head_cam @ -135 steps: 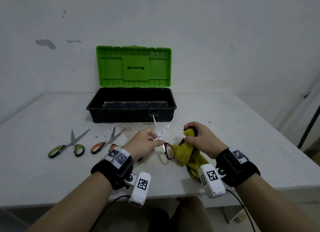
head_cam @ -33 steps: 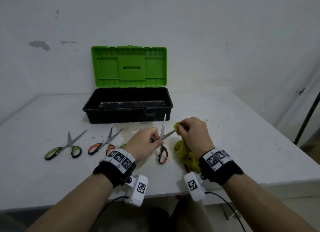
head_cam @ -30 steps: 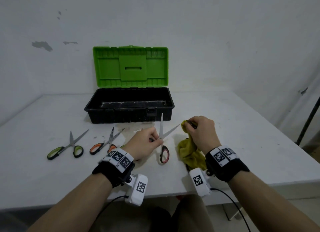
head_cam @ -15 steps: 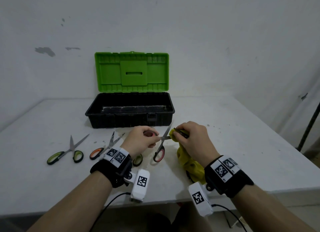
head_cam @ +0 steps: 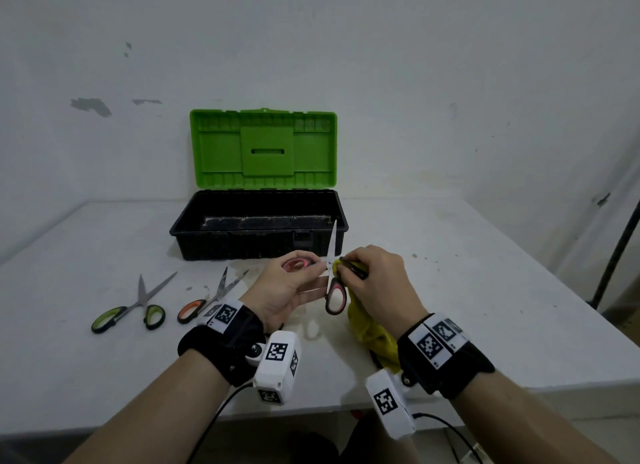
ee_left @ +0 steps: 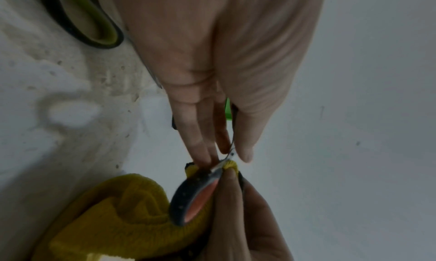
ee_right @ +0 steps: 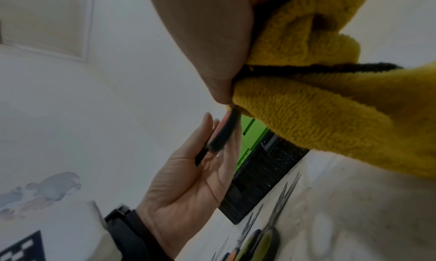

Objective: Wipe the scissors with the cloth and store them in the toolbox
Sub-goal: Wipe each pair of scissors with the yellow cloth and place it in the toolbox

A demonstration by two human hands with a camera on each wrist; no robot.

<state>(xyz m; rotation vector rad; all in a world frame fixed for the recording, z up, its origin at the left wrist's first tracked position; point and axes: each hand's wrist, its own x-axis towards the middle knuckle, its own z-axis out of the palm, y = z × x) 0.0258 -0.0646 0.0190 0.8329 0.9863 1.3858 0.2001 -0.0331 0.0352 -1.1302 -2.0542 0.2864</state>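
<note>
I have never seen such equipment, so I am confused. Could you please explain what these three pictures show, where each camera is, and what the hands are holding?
No machine here: a person works with bare hands, wearing a camera on the head and one on each wrist. The wide picture is the head view; the two dark close-ups look along each hand.

The left hand holds the red-handled scissors, blades open, one blade pointing up. The right hand pinches a yellow cloth against them near the pivot, wiping.

On the white table stand an open toolbox with its green lid raised, and to the left lie green-handled scissors and orange-handled scissors. A third green handle shows only in the left wrist view.
</note>
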